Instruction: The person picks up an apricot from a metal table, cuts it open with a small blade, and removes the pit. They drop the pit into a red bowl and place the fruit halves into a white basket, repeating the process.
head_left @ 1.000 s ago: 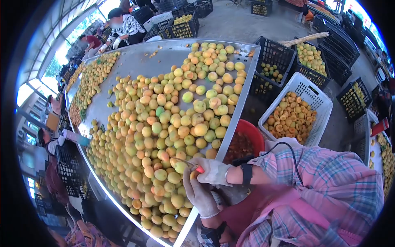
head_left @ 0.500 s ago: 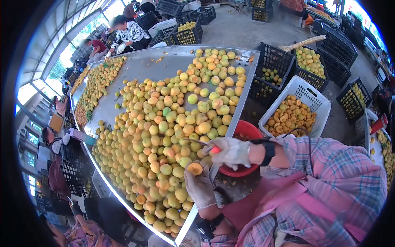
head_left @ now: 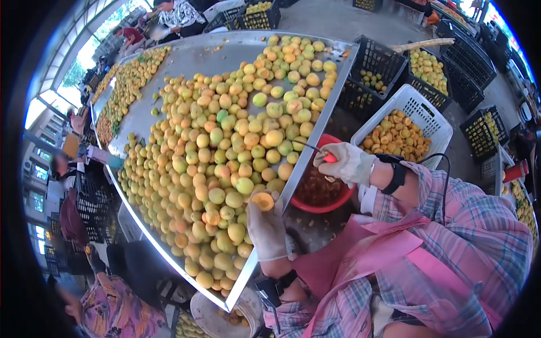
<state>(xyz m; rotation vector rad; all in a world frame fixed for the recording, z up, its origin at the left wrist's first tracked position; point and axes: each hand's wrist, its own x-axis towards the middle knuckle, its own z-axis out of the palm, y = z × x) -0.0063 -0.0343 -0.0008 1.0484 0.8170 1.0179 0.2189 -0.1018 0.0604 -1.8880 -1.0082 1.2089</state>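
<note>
My left hand [head_left: 267,230], gloved, grips a halved apricot [head_left: 263,201], its hollow cut face turned up. It is above the rim of the metal table [head_left: 194,59], beside a heap of whole apricots [head_left: 208,163]. My right hand [head_left: 350,164], also gloved, is closed round the red handle of a pitting tool [head_left: 329,158]. The tool's thin metal shaft points left over the table edge. Under my right hand stands a red basin [head_left: 318,207] with brown, wet-looking bits in it, probably pits.
A white crate [head_left: 431,112] of apricot halves stands right of the basin. Black crates [head_left: 383,53] with fruit lie behind it. A white bucket [head_left: 202,308] is below the table's near corner. Several people sit around, one in a patterned top [head_left: 183,14] at the far edge.
My right hand with the tool has moved right, away from the apricot in my left hand. The left hand still holds the half. The view has tilted downward.
</note>
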